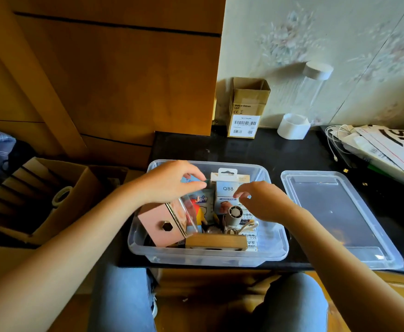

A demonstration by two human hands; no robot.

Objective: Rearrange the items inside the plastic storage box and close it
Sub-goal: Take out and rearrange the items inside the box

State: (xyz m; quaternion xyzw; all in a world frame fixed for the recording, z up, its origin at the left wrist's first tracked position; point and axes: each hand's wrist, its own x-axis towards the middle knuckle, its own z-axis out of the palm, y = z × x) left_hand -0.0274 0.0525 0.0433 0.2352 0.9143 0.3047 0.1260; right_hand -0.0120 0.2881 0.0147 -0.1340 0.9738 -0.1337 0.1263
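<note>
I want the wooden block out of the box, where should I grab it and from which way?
Grip the wooden block across its long faces, coming straight down from above. It stands on edge against the box's near wall with its top edge exposed; the pink case crowds its left end.

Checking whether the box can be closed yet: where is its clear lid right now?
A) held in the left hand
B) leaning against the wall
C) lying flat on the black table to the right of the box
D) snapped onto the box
C: the clear lid lies flat on the black table, right of the open storage box.
</note>
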